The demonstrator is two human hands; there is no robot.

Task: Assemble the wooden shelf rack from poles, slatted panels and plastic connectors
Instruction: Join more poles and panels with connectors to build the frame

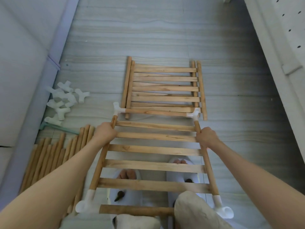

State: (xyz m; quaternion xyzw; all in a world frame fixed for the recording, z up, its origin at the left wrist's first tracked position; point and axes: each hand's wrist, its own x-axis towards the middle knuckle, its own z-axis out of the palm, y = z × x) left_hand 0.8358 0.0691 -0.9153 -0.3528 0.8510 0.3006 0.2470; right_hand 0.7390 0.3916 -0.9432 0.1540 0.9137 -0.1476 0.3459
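Observation:
I hold a slatted wooden panel [153, 149] flat above my feet. My left hand [105, 132] grips its left side rail and my right hand [206, 137] grips its right side rail. White plastic connectors cap its corners: far left [119, 110], far right [193, 114], near left [85, 204], near right [222, 210]. A pole [156, 112] joins the two far connectors and another pole [137, 210] runs along the near end. Two more slatted panels [165, 88] lie stacked on the floor beyond.
Loose white connectors [64, 101] lie heaped on the floor at the left, beside a grey sofa [24, 63]. A bundle of spare poles [54, 156] lies left of my arm. A white perforated board [287, 30] stands at the right. My slippered feet [127, 184] are below the panel.

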